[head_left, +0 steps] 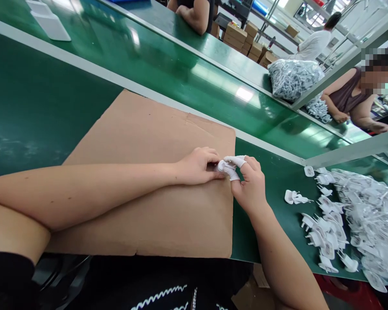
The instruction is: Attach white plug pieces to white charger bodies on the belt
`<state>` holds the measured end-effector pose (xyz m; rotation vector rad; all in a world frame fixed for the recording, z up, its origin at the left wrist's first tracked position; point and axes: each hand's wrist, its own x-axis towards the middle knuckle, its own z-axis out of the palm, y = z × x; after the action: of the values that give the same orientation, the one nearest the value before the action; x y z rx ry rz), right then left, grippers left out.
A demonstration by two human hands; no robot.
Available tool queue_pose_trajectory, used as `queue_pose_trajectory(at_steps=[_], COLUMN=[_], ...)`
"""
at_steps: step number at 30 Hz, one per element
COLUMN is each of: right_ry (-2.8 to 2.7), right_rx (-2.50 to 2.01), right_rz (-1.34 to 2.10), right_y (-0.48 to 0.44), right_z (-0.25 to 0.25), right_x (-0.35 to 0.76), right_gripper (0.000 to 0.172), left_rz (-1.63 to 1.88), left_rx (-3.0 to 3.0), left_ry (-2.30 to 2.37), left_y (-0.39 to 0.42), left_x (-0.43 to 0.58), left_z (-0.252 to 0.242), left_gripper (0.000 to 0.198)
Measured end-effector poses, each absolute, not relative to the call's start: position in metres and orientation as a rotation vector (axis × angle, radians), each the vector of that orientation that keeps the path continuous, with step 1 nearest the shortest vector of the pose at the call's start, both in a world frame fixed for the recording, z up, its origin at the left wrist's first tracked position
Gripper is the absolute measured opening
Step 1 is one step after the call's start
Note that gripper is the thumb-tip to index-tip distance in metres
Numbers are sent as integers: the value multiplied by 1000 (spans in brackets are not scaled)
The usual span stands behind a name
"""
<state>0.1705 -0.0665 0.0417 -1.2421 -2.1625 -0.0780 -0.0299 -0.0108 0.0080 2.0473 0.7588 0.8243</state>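
Both hands [226,172] pinch white plug part [222,166] — over cardboard sheet [155,172].

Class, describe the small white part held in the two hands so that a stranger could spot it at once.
Start at the brown cardboard sheet on the green bench. At its right edge the left hand and right hand meet, pinching one white part. It alone is held; the others lie loose in a pile farther right.
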Motion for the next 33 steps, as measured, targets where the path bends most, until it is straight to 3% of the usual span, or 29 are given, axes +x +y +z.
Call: queue_pose_trajectory(at_steps=[18, 27, 29, 33], right_ry=[-2177, -1934, -1860, -1696], right_rx=[-1227, -1358, -1344, -1242], right_rz=[-62, 174, 186, 523], right_y=[-56, -63, -66, -66], right_z=[31, 33, 27, 14], right_x=[181, 164, 162, 167], right_gripper=[32, 21, 25, 50], left_rz=[709, 829, 841, 885], left_rx=[1888, 1960, 1948, 1930], left_ry=[834, 869, 886, 841], left_y=[-8, -17, -18, -20], left_x=[-30, -26, -24, -25], left_z=[13, 9, 6, 5], left_gripper=[26, 20, 21, 20])
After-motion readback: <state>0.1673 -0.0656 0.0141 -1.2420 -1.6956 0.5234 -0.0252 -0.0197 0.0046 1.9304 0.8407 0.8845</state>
